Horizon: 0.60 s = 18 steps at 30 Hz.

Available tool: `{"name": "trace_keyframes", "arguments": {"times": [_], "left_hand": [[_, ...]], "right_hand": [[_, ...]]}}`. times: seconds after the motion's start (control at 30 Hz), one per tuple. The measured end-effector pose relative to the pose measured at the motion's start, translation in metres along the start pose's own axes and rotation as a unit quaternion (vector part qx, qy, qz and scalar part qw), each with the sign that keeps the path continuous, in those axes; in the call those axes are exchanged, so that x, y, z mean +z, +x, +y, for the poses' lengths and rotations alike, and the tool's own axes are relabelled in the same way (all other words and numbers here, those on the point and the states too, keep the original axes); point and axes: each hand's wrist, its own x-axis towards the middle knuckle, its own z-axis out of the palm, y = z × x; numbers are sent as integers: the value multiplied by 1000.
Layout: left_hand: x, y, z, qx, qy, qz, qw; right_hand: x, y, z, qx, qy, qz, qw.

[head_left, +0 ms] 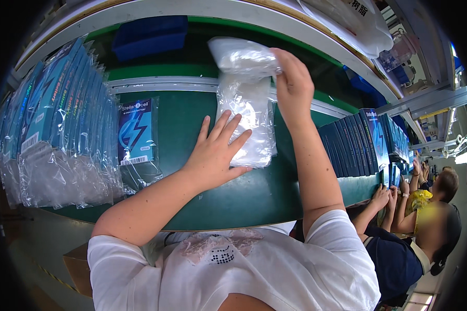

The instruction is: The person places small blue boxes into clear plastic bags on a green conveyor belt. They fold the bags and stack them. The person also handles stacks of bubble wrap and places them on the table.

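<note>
A stack of clear plastic bags lies in the middle of the green work surface. My left hand rests flat on the lower part of the stack, fingers spread. My right hand is raised above the far end of the stack and pinches the top bag, which is lifted and folded back. A single blue box in a clear bag lies flat on the surface to the left of my left hand.
A long row of bagged blue boxes leans at the left. Dark blue boxes stand in a row at the right. A blue tray sits beyond the rail. Other people work at the right.
</note>
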Motion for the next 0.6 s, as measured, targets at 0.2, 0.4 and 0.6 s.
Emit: {"name": "trace_keyframes", "arguments": {"times": [0.2, 0.4, 0.6], "left_hand": [[0, 3, 2, 4, -8, -3, 1000], [-15, -1, 4, 15, -9, -14, 1000], [-26, 3, 1, 57, -32, 78, 995]], "right_hand": [[15, -33, 13, 58, -31, -236, 970], [-111, -2, -70, 44, 30, -235, 971], [-222, -12, -40, 197, -209, -33, 957]]}}
